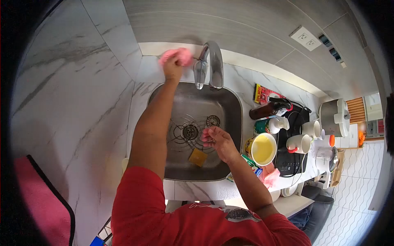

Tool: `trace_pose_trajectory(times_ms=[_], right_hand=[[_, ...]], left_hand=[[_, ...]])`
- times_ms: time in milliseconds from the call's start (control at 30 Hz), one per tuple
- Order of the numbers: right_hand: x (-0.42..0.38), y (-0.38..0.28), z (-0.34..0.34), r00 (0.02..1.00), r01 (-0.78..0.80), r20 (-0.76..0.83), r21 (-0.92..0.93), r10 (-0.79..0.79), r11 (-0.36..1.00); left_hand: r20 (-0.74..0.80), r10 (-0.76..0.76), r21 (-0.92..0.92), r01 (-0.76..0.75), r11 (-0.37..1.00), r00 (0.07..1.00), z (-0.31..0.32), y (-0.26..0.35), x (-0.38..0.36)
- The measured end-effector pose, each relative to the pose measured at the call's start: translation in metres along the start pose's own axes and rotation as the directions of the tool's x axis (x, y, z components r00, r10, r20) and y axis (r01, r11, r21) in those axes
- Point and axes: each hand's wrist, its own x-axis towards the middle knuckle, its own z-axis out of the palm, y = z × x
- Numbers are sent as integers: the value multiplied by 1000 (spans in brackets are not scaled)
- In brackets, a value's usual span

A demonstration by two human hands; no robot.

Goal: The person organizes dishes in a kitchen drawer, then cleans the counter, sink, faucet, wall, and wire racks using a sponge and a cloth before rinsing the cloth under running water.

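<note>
My left hand (173, 70) reaches to the counter behind the sink, closed around a pink cloth (183, 56). The cloth is a little blurred and lies left of the chrome faucet (216, 67). Over the right part of the metal sink (227, 102) hangs my right hand (221, 144), its fingers loosely bent and apart, with nothing visible in them. Below it in the basin is a yellow sponge (198, 157). A wire rack (176, 132) and a round drain strainer (213, 120) also lie in the sink.
Right of the sink stand a tub with yellow inside (263, 149), a dark bottle (262, 111), a white-capped green bottle (262, 126) and a mug (303, 143). Another pink cloth (269, 176) lies near the front edge. A rice cooker (331, 119) sits farther right. A wall closes the back.
</note>
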Motion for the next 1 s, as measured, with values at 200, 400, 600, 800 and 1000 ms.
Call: trace_pose_trajectory(times_ms=[200,400,600,800,1000], right_hand=[[5,14,9,998,-60,24,18,59,998],[17,33,19,989,-124,76,4,123,992],[19,40,27,977,-167,138,41,160,985],[9,39,14,978,-178,107,-16,179,984],[-5,21,31,986,-99,134,-42,103,994]], left_hand=[[529,204,-27,-225,974,824,-9,33,27],[562,74,710,-526,468,824,-92,-12,51],[479,252,529,-506,682,841,-51,-24,41],[383,283,551,-464,694,879,-47,1,15],[594,142,698,-595,397,792,-124,4,18]])
